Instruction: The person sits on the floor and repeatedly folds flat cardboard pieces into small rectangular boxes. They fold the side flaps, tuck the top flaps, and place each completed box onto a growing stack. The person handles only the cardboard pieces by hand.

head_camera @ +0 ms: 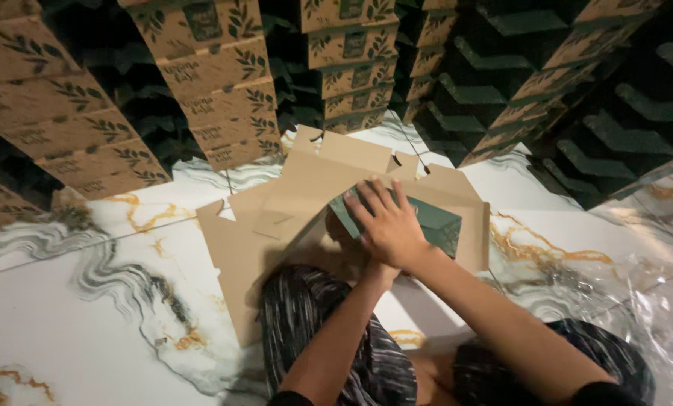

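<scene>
Stacks of printed cardboard boxes [224, 83] run off the top edge, their far rows lost in shadow. On the marble floor [66, 301] lies a flat unfolded carton [276, 218]. The right hand [388, 225] lies spread over a dark green box [438, 225] on it; the left hand [344, 229] is mostly hidden beneath, grip unclear

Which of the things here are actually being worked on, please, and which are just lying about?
In hand: right hand, left hand, green box, flat cardboard sheet.
Lying about: stacked printed boxes, dark green stacks, clear plastic wrap.
</scene>
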